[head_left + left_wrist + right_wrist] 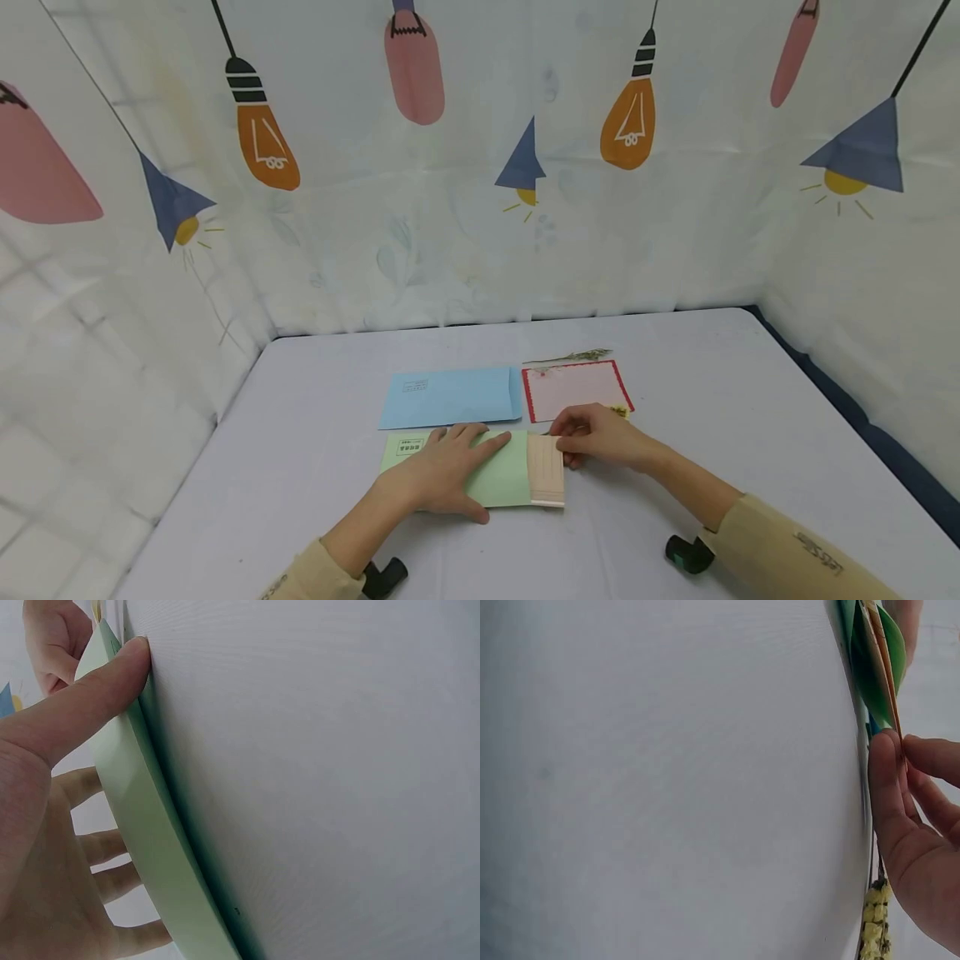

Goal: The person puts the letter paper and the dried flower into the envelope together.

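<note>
A light green envelope [506, 479] lies on the table, and a beige lined card [546, 467] sticks out of its right end. My left hand [442, 475] rests on the envelope with fingers spread; its thumb [112, 686] lies along the near edge. At the card's far right corner, my right hand [603, 437] pinches the card between thumb and fingertips. In the right wrist view the envelope's mouth [874, 667] gapes around the card. How far the card reaches inside is hidden.
Behind the green envelope lies a blue envelope [450, 398]. A pink card with a red border [573, 387] sits to its right, with a green dried sprig [573, 357] behind it. Small yellow flowers [874, 922] lie by my right hand.
</note>
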### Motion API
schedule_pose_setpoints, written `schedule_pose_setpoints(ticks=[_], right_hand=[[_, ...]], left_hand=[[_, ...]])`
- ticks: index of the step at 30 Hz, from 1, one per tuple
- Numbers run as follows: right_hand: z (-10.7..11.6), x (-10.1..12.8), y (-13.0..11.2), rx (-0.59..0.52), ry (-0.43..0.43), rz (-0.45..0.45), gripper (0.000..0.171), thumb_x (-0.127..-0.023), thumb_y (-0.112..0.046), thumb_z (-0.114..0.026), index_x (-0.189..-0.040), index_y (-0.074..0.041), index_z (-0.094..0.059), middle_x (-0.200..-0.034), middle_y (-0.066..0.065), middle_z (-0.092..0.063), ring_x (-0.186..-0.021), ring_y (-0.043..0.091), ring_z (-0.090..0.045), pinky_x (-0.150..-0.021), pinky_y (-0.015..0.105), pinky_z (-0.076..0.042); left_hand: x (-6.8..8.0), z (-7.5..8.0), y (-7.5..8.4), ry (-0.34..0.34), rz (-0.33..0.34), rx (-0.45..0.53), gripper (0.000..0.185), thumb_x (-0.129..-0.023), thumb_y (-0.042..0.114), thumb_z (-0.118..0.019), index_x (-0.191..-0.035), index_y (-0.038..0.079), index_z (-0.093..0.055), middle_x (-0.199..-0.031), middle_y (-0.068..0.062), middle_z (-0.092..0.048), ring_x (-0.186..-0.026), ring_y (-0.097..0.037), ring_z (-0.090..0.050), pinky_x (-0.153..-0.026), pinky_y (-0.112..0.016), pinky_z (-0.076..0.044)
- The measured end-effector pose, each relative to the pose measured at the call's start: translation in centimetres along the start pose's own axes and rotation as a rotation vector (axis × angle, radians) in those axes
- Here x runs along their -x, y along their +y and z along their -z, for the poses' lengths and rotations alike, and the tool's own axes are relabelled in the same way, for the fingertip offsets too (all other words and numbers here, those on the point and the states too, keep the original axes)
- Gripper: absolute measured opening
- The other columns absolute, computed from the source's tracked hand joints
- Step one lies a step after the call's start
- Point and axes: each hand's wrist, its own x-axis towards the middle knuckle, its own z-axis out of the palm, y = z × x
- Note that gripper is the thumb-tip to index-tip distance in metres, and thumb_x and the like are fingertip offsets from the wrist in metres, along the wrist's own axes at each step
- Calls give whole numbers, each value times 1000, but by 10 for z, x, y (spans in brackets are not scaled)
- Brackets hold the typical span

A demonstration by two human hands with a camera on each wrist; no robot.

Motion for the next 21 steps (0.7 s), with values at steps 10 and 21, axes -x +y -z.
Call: schedule_pose_setpoints(ticks=[10, 21], right_hand=[[-4, -6, 1, -31, 13, -11, 18, -97, -10, -71, -111, 0, -65, -91, 12, -67, -76, 27, -69, -72, 37, -60], [-8, -9, -2, -33, 25, -23, 20, -97, -14, -72, -107, 0, -63, -79, 12, -73, -68, 27, -71, -72, 35, -58]], left_hand=[[0, 1, -1, 7, -8, -1, 105, -76, 58, -85, -162, 27, -33, -154, -8, -40, -140, -30, -39, -109, -60, -34], [0, 1, 0, 7, -7, -5, 104, -77, 57, -85, -162, 27, -33, -154, -8, -40, -140, -30, -39, -109, -60, -33]])
